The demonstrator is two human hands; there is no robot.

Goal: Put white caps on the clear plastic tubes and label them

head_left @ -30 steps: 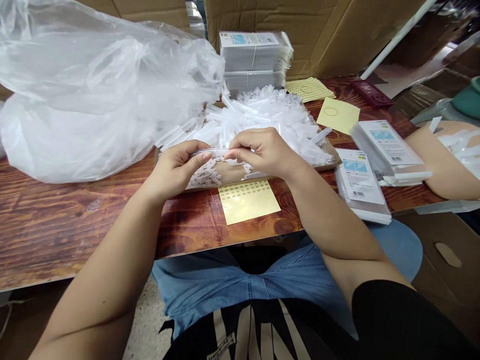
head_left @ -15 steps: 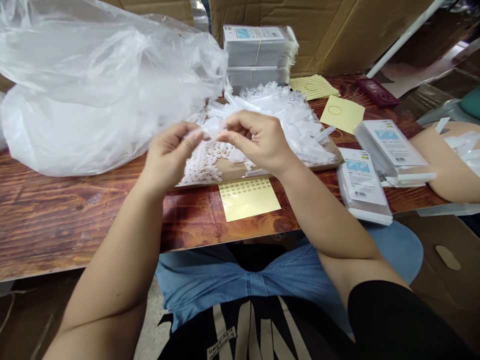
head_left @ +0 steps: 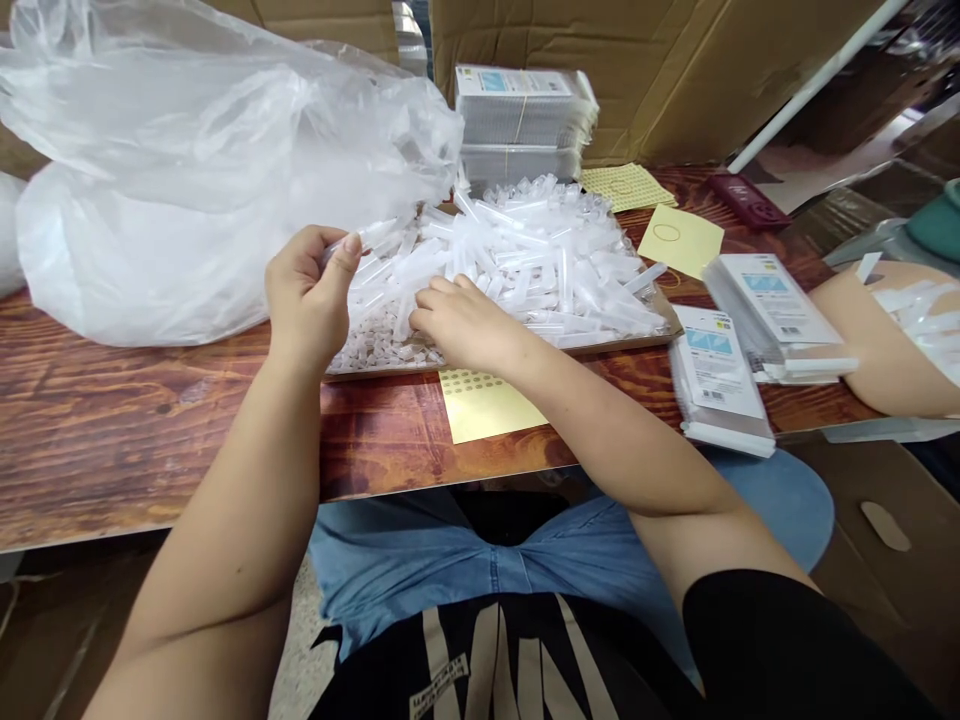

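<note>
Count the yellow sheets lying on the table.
3. One yellow sheet lies at the near edge under the right forearm, a plain one sits right of the tube pile, a dotted one farther back. Others may be hidden.

Left hand (head_left: 306, 300) pinches a clear plastic tube (head_left: 373, 235) between thumb and fingers, lifted above the pile of clear plastic tubes (head_left: 540, 260) on a flat cardboard tray (head_left: 630, 343). Right hand (head_left: 465, 325) rests palm down on small white caps (head_left: 379, 350) at the tray's near left. Yellow sticker sheet (head_left: 487, 408) lies near the tray on the brown wooden table (head_left: 150, 440). Large clear plastic bag (head_left: 202, 170) far left; printed packet stacks (head_left: 724, 375) right.
</note>
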